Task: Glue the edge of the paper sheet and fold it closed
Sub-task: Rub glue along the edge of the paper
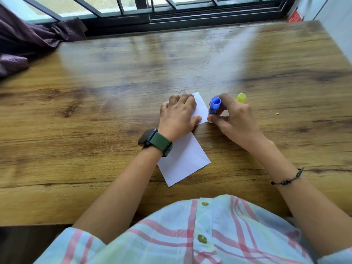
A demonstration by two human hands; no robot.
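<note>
At the centre of the frame, the left hand presses flat, fingers spread, on the white paper sheet lying on the wooden surface. Just right of it, the right hand grips a blue glue stick, tip down at the sheet's right edge; a yellow cap shows behind the fingers.

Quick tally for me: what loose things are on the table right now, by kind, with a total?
Paper sheet: 1, pinned flat by the left hand
Blue glue stick: 1, held by the right hand
Yellow cap: 1, standing behind the right hand
Total: 3
</note>
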